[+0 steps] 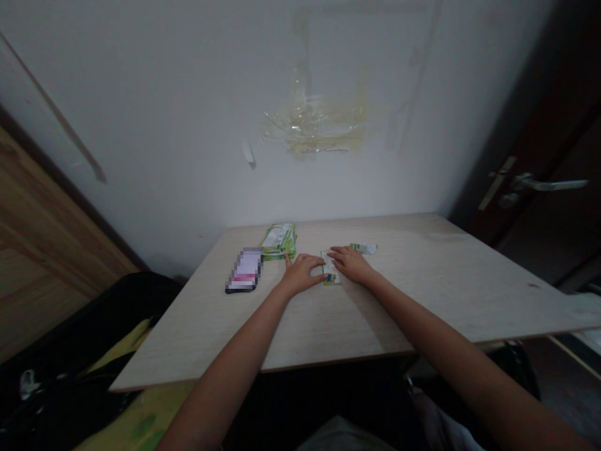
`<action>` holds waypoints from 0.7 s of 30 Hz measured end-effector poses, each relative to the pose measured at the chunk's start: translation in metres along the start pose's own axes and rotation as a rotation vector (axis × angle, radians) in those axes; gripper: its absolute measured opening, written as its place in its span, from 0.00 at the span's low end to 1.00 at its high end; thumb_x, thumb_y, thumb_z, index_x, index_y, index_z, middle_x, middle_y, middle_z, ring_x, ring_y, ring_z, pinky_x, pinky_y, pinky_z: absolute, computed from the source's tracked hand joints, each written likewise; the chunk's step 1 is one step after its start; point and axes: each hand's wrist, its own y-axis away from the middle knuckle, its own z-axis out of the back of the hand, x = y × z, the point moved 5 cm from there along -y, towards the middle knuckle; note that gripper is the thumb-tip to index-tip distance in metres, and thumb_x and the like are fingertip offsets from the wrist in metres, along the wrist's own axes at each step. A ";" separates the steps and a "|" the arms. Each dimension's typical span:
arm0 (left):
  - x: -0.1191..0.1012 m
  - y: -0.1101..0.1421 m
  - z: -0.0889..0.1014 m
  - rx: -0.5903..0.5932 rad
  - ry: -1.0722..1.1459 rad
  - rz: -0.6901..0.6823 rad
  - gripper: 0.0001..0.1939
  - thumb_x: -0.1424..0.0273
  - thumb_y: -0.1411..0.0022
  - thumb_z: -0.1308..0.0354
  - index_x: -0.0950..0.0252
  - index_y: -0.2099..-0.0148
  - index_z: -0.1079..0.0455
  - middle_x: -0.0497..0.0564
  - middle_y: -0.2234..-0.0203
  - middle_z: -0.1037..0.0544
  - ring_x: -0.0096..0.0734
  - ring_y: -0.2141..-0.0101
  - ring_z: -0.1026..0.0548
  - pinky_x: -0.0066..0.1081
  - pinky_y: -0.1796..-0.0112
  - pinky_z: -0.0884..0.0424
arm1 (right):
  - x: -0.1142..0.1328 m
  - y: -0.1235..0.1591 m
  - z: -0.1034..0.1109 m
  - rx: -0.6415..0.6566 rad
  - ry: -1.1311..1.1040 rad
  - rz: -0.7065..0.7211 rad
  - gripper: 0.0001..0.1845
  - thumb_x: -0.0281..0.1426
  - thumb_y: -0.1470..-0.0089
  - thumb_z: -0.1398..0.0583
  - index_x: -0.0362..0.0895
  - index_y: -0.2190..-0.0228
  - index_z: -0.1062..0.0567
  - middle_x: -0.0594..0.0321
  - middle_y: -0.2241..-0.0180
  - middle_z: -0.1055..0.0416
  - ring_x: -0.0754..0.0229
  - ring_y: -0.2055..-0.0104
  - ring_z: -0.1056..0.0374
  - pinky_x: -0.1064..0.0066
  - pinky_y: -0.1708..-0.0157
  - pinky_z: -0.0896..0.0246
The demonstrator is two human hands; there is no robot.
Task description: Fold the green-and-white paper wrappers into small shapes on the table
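A small white and green printed packet (332,278) lies flat on the table between my hands. My left hand (300,274) rests at its left edge, thumb and fingers apart, the fingertips touching or very near it. From the other side, my right hand (353,264) lies over the packet's upper right part with the fingers stretched out, hiding some of it. Just beyond the right hand is another narrow green and white piece (367,248), partly covered by that hand. A pile of similar green packets (280,240) sits behind my left hand.
A phone (245,269) with a blurred-out screen lies left of my left hand. The pale wooden table (413,307) meets a white wall (188,125) bearing old tape. A dark door with a metal handle (554,185) stands at right; dark bags or cloth lie at lower left.
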 end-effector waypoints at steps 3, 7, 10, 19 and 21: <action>0.000 -0.001 -0.001 0.010 -0.026 0.000 0.21 0.49 0.37 0.42 0.48 0.45 0.26 0.48 0.41 0.26 0.44 0.39 0.36 0.63 0.36 0.74 | 0.002 0.001 0.003 -0.006 0.004 0.000 0.21 0.33 0.34 0.47 0.46 0.42 0.28 0.56 0.38 0.34 0.50 0.38 0.39 0.56 0.38 0.45; 0.001 -0.004 -0.004 0.030 -0.057 -0.020 0.19 0.51 0.34 0.45 0.48 0.45 0.27 0.46 0.37 0.30 0.46 0.36 0.39 0.64 0.35 0.71 | 0.004 0.002 0.005 0.001 0.003 -0.004 0.21 0.34 0.34 0.47 0.47 0.42 0.28 0.55 0.38 0.34 0.50 0.37 0.39 0.56 0.38 0.45; 0.003 -0.006 -0.005 0.032 -0.065 -0.023 0.19 0.51 0.34 0.45 0.48 0.44 0.27 0.46 0.38 0.29 0.47 0.36 0.39 0.64 0.35 0.71 | 0.003 0.002 0.004 0.008 0.005 -0.005 0.22 0.34 0.34 0.47 0.47 0.42 0.29 0.55 0.38 0.34 0.51 0.37 0.40 0.57 0.38 0.46; 0.002 -0.009 -0.005 0.034 -0.124 -0.011 0.26 0.48 0.34 0.47 0.49 0.38 0.32 0.49 0.38 0.30 0.46 0.37 0.39 0.64 0.35 0.72 | 0.002 0.002 0.004 0.009 -0.020 -0.011 0.22 0.35 0.34 0.47 0.46 0.42 0.29 0.55 0.38 0.34 0.51 0.37 0.40 0.57 0.37 0.46; 0.003 -0.009 -0.006 0.050 -0.136 -0.007 0.26 0.48 0.34 0.48 0.47 0.37 0.32 0.48 0.36 0.32 0.47 0.35 0.42 0.63 0.35 0.73 | 0.002 0.002 0.003 0.006 -0.030 -0.017 0.22 0.35 0.34 0.47 0.46 0.42 0.28 0.55 0.38 0.34 0.51 0.37 0.40 0.56 0.37 0.46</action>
